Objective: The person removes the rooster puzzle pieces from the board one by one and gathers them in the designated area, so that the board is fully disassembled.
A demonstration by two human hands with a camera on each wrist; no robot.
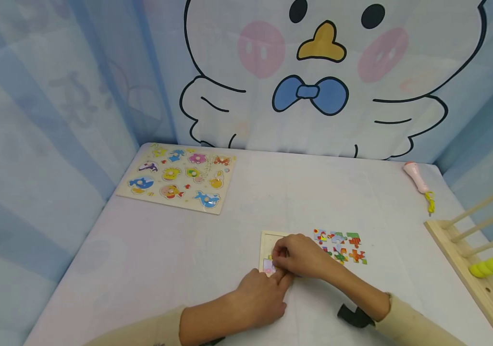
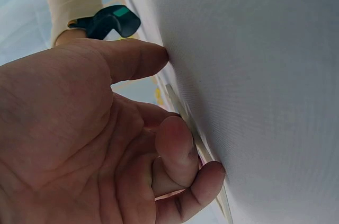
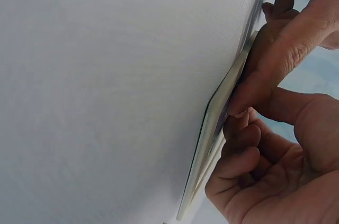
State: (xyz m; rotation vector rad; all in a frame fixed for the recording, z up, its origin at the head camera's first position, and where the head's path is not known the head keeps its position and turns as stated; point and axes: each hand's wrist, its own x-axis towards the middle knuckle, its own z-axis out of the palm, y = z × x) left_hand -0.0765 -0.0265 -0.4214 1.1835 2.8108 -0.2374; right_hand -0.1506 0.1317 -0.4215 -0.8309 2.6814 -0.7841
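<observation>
In the head view, a small wooden puzzle tray point(image 1: 274, 235) lies on the table, partly covered by both hands. A pale purple jigsaw piece point(image 1: 268, 265) shows inside it. The right hand point(image 1: 300, 255) is over the tray, thumb and forefinger brought together on a puzzle piece that the fingers mostly hide. From the near side, the left hand point(image 1: 264, 295) reaches in with extended fingers that touch the tray's near edge. The right wrist view shows the tray's side point(image 3: 212, 123) and the right hand's curled fingers point(image 3: 238, 155) against it. Loose jigsaw pieces point(image 1: 340, 247) lie right of the tray.
A wooden board with animal shapes point(image 1: 177, 175) lies at the back left. At the back right is a pink handheld toy point(image 1: 417, 178) with a yellow strap. A wooden bead frame point(image 1: 467, 269) stands along the right edge. Patterned curtains point(image 1: 155, 96) surround the table.
</observation>
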